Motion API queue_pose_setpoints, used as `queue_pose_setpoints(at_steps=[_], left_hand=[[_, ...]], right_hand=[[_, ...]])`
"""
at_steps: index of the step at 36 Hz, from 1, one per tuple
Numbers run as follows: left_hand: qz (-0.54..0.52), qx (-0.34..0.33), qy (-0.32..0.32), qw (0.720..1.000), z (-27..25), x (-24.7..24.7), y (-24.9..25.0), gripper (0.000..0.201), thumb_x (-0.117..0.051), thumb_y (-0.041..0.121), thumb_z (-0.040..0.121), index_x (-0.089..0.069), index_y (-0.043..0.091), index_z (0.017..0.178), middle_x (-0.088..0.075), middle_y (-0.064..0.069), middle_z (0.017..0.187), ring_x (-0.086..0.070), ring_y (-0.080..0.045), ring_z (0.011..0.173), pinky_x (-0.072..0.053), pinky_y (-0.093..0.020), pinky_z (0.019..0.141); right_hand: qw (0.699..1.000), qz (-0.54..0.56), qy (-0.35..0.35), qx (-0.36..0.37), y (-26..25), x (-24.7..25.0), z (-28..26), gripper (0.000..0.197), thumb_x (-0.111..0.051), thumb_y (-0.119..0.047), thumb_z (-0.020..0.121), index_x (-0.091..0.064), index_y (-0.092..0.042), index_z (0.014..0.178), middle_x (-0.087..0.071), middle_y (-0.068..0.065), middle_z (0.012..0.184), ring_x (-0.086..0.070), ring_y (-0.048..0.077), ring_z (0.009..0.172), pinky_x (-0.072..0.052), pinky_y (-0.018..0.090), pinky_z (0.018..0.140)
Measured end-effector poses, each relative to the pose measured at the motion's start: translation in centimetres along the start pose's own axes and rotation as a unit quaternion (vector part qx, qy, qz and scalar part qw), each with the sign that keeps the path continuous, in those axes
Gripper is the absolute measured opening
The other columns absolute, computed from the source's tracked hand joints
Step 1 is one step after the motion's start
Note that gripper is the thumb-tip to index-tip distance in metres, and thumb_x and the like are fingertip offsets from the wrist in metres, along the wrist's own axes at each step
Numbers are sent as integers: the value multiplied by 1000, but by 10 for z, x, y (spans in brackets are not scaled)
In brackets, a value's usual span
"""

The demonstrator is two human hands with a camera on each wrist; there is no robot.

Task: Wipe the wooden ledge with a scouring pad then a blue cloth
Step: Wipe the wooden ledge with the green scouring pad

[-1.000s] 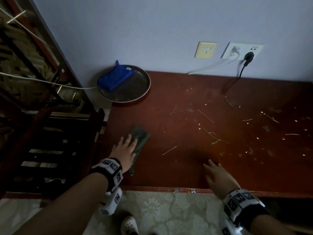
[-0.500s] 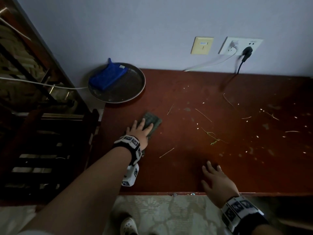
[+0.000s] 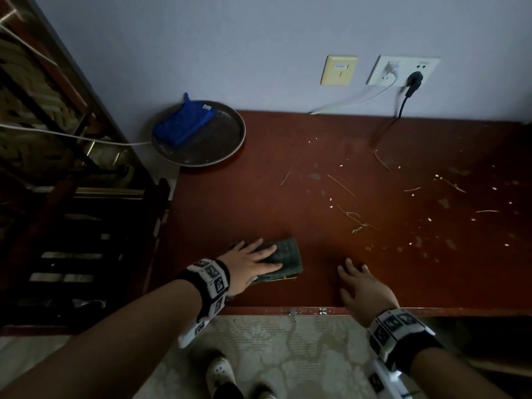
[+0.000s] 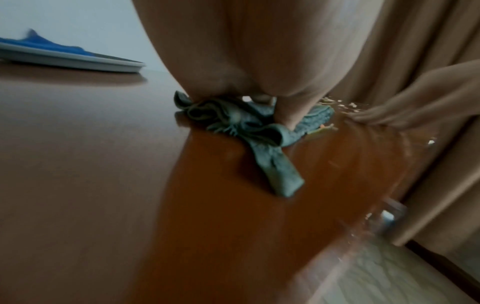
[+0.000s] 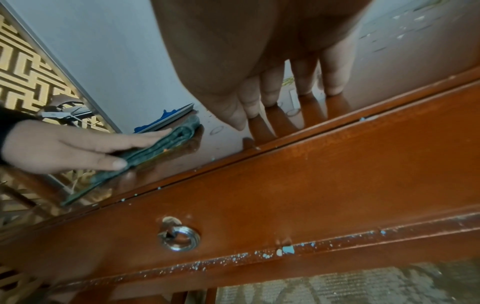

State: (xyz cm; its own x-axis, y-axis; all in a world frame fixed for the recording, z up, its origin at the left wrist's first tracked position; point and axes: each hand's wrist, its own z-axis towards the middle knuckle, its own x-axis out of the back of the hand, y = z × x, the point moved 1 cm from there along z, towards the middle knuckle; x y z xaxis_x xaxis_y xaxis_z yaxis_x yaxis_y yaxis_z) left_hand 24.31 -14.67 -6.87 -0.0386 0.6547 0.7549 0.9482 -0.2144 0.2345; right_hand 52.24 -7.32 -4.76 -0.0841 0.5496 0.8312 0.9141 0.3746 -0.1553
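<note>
We press the scouring pad (image 3: 283,259) flat under our left hand (image 3: 250,262), fingers straight, near the wooden ledge's (image 3: 288,197) front edge. Pad looks thin, floppy, bunches easily; hold by palm pressure mid-pad. Right hand (image 3: 363,289) rests spread, holding nothing.

wall (image 3: 230,47): pale blue-grey | sockets (image 3: 403,70): two plugs in | floor (image 3: 288,355): patterned tile | light: dim
</note>
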Motion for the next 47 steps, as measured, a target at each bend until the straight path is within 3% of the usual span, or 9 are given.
queue_pose_setpoints(at_steps=[5, 11, 16, 19, 26, 37, 42, 47], left_hand=[[-55, 92, 43, 993, -19, -19, -17, 63, -28, 15, 105, 3, 39, 154, 22, 8, 160, 18, -24, 148, -3, -50, 120], [-129, 257, 81, 954, -16, -10, -40, 60, -28, 22, 107, 6, 36, 154, 21, 3, 161, 12, -30, 149, -8, -52, 119], [-185, 309, 88, 929, 4, 4, -19, 65, -31, 18, 105, 7, 40, 153, 23, 5, 160, 15, -31, 148, -5, -53, 119], [-175, 290, 97, 936, 15, 3, 5, 68, -33, 14, 104, 7, 41, 153, 23, 5, 160, 16, -31, 148, -3, -53, 120], [-127, 175, 86, 973, 18, -15, 53, 67, -34, 14, 104, 2, 43, 153, 20, 8, 161, 16, -27, 148, -1, -51, 119], [-88, 49, 54, 993, -7, -42, 79, 65, -31, 9, 103, -7, 42, 153, 17, 9, 161, 18, -24, 148, 1, -52, 120], [-86, 39, 26, 995, -20, -46, 68, 69, -30, 5, 102, -2, 43, 153, 19, 11, 160, 21, -21, 147, 2, -50, 120], [-114, 111, 36, 987, -18, -31, 54, 62, -28, 14, 106, 0, 39, 154, 21, 8, 160, 18, -25, 148, -2, -50, 121]], right_hand=[[1000, -1, -4, 2, 1, 1, 1, 54, -36, -35, 98, -18, -37, 148, -5, -15, 157, -8, 18, 146, -28, 32, 112], [1000, -8, -6, 3, 2, 1, 3, 53, -36, -34, 97, -19, -37, 148, -6, -14, 157, -9, 19, 146, -30, 33, 111], [1000, -15, -14, -1, 2, 0, 4, 53, -34, -33, 98, -18, -35, 149, -5, -13, 158, -8, 20, 146, -29, 34, 111], [1000, -23, -20, -3, 1, 1, 5, 54, -34, -32, 98, -18, -34, 149, -4, -12, 158, -8, 20, 146, -29, 35, 111], [1000, -21, -18, 0, 1, 1, 4, 55, -36, -31, 97, -18, -34, 149, -5, -12, 158, -9, 21, 146, -28, 36, 112], [999, -22, -25, 5, 2, 1, 2, 58, -37, -32, 97, -15, -34, 150, -3, -12, 158, -8, 21, 146, -30, 37, 112], [999, -20, -28, 8, 4, 2, 2, 58, -38, -32, 96, -14, -35, 150, -4, -12, 158, -8, 21, 146, -27, 37, 113], [999, -25, -46, 0, -7, 7, 1, 58, -36, -31, 98, -13, -25, 151, -2, -3, 159, -7, 25, 146, -19, 37, 116]])
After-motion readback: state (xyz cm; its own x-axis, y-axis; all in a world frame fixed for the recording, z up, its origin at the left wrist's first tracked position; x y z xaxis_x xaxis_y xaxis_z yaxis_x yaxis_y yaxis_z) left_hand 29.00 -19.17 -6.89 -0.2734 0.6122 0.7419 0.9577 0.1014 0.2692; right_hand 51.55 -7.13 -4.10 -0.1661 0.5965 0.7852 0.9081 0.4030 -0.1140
